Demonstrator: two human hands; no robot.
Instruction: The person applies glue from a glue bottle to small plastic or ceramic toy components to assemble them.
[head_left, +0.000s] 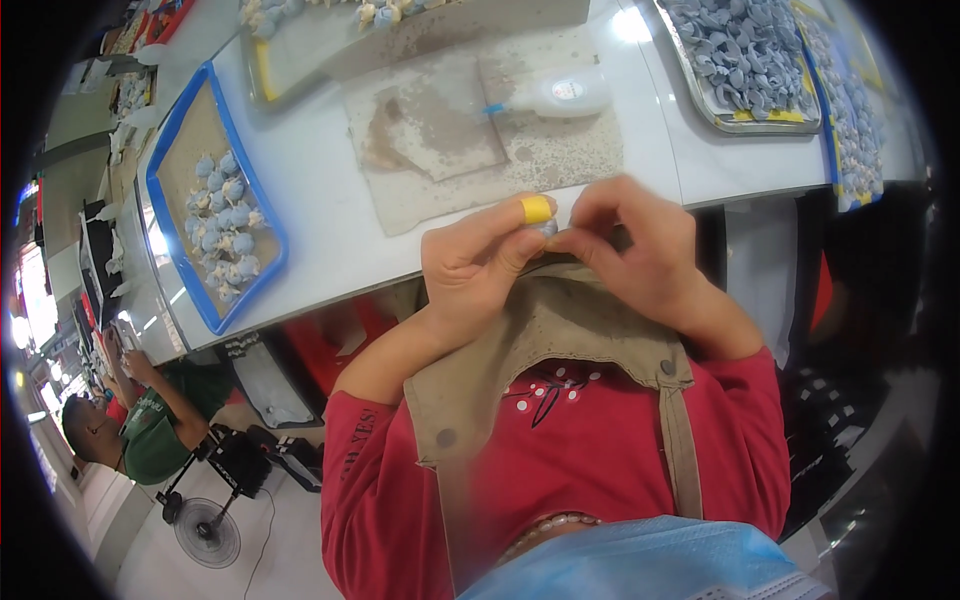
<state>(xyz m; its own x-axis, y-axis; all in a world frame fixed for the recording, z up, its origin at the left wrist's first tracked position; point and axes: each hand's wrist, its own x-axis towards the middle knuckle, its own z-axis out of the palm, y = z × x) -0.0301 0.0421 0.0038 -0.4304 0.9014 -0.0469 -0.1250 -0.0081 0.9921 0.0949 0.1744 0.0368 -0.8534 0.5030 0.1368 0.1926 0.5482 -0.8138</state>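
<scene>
Both hands meet above the table's near edge, over my brown apron (pixel 540 310). My left hand (pixel 468 262) is closed, its thumb and a finger wrapped in yellow tape (pixel 537 209) pinching a small grey-blue piece (pixel 547 228). Most of that piece is hidden by the fingers. From the right, my right hand (pixel 645 240) comes in with thumb and fingertips pressed together at the piece's side. Whether those fingertips grip the piece itself or some tiny part cannot be made out.
Beyond my hands, a white squeeze bottle (pixel 570 95) with a blue tip lies on a stained mat (pixel 430 195). A blue-rimmed tray (pixel 281 245) of small grey-blue figures sits left. Right stands a metal tray (pixel 745 127) of curved grey-blue pieces. Another person (pixel 160 425) works at far left, near a fan (pixel 207 530).
</scene>
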